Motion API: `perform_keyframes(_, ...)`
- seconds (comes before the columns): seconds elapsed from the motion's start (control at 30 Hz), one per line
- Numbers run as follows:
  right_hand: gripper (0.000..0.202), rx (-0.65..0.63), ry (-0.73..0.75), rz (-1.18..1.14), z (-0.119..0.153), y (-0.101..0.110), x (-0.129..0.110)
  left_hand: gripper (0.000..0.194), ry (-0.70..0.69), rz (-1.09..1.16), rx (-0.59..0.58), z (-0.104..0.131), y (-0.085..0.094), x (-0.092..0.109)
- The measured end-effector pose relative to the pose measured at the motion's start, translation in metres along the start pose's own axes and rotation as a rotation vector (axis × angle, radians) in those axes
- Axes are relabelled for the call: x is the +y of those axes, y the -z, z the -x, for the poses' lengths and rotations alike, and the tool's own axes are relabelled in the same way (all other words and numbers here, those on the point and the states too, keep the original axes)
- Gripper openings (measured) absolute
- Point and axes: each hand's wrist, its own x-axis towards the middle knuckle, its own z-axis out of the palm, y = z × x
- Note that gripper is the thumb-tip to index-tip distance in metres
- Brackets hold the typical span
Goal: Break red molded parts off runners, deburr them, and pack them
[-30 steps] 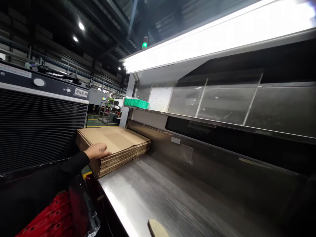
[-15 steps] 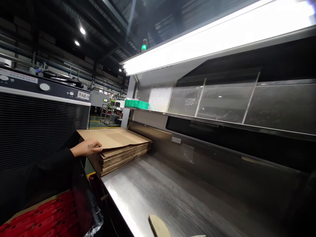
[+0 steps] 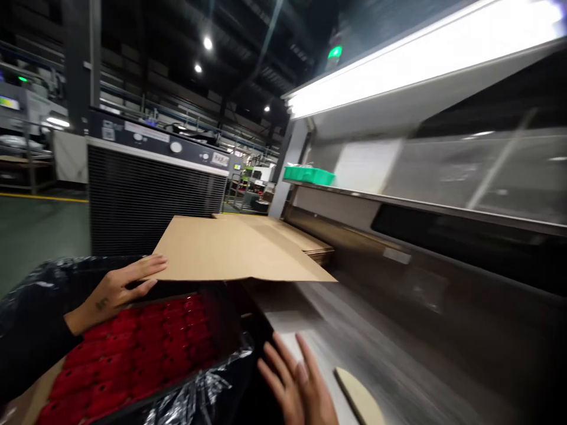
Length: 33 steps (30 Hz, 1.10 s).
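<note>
A flat cardboard sheet (image 3: 234, 248) is pinched at its near left edge by my left hand (image 3: 119, 289), fingers on top and thumb below. It hangs level, partly over the cardboard stack (image 3: 305, 236) and partly over a bin lined with black plastic (image 3: 212, 383). Rows of red moulded parts (image 3: 142, 336) fill the bin below. My right hand (image 3: 299, 383) is in the air at the bottom middle, fingers apart and holding nothing, slightly blurred. Beside it on the metal table lies a pale rounded pad (image 3: 361, 395).
The metal worktable (image 3: 398, 354) runs to the right under a shelf bearing a green tray (image 3: 309, 175). A black air cooler (image 3: 155, 195) stands behind the bin. A bright lamp (image 3: 398, 59) hangs above.
My left hand has pulled the top cardboard sheet off the stack, toward the left and over the bin. My right hand has come into view. The camera has turned left.
</note>
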Motion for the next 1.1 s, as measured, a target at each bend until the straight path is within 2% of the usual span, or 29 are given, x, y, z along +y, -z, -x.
perform_keyframes(0.03, 0.079, -0.118, -0.095, -0.196, -0.024, -0.015, -0.007, 0.043, 0.010, -0.011, -0.015, 0.021, 0.015, -0.001)
perform_keyframes(0.1, 0.072, -0.164, -0.157, -0.347, -0.064, -0.041, -0.016, 0.042, 0.053, -0.015, -0.046, 0.060, 0.043, -0.001)
perform_keyframes(0.17, 0.057, -0.110, -0.221, -0.367, -0.090, -0.061, -0.019, 0.040, 0.154, 0.044, -0.048, 0.092, 0.066, -0.002)
perform_keyframes(0.27, 0.046, 0.015, -0.262, -0.302, -0.107, -0.085, -0.009, 0.038, 0.468, 0.303, 0.047, 0.121, 0.087, -0.008)
perform_keyframes(0.37, 0.052, -0.009, -0.245, -0.281, -0.104, -0.104, 0.006, 0.048, 0.706, 0.588, 0.165, 0.129, 0.093, -0.023)
perform_keyframes(0.47, 0.057, -0.046, -0.219, -0.261, -0.095, -0.118, 0.014, 0.058, 0.858, 0.811, 0.165, 0.124, 0.100, -0.051)
perform_keyframes(0.57, 0.059, -0.070, -0.216, -0.211, -0.086, -0.122, 0.019, 0.041, 1.022, 0.897, 0.078, 0.118, 0.114, -0.082)
perform_keyframes(0.63, 0.062, -0.093, -0.213, -0.174, -0.082, -0.120, 0.024, 0.031, 1.077, 0.912, 0.035, 0.118, 0.120, -0.095)
perform_keyframes(0.73, 0.068, -0.132, -0.180, -0.115, -0.077, -0.112, 0.035, 0.032, 1.090, 0.883, 0.011, 0.126, 0.114, -0.104)
perform_keyframes(0.87, 0.075, -0.113, -0.078, -0.038, -0.071, -0.102, 0.042, 0.030, 1.083, 0.828, -0.072, 0.145, 0.076, -0.112)
perform_keyframes(0.97, 0.082, -0.072, 0.028, 0.040, -0.063, -0.100, 0.036, 0.030, 1.077, 0.809, -0.156, 0.153, 0.048, -0.121)
perform_keyframes(1.1, 0.073, 0.045, 0.154, 0.329, -0.052, -0.095, 0.021, 0.033, 0.989, 0.819, -0.171, 0.151, 0.037, -0.125)
